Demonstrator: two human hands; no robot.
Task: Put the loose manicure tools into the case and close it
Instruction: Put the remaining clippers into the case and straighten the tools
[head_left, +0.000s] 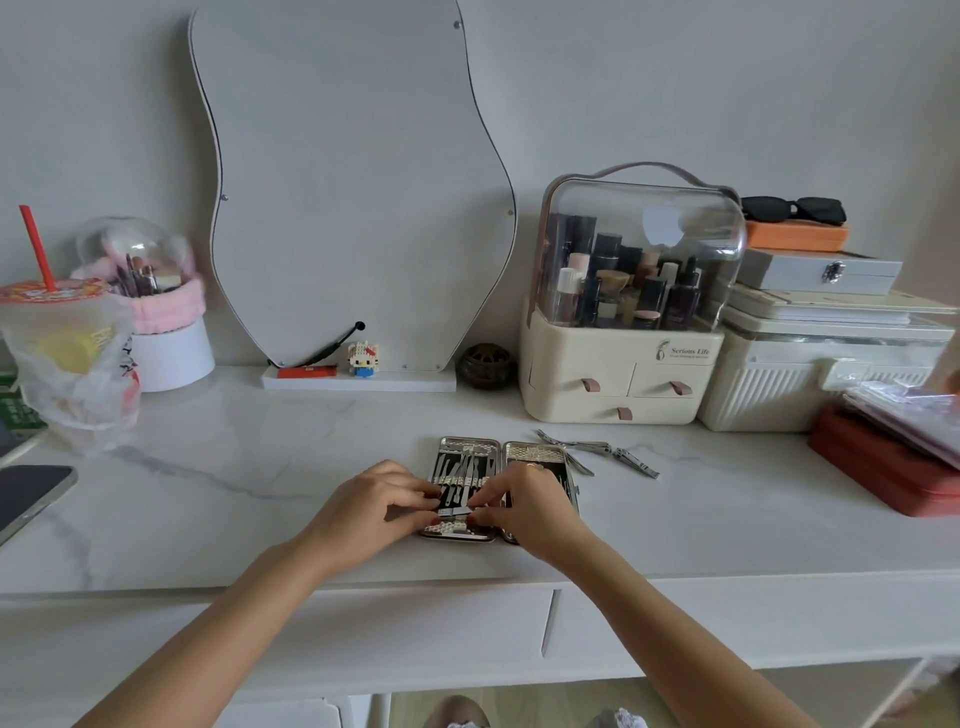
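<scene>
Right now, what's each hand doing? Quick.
Left hand: pinching a small metal tool over the open case.
Right hand: pinching the other end of the same tool.

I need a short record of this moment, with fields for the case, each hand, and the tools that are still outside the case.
case: manicure case lies open on the table, tools strapped in its left half
left hand: left hand pinches a small metal tool over the left half
right hand: right hand pinches the same tool's other end
outside: loose tools lie right of the case
</scene>
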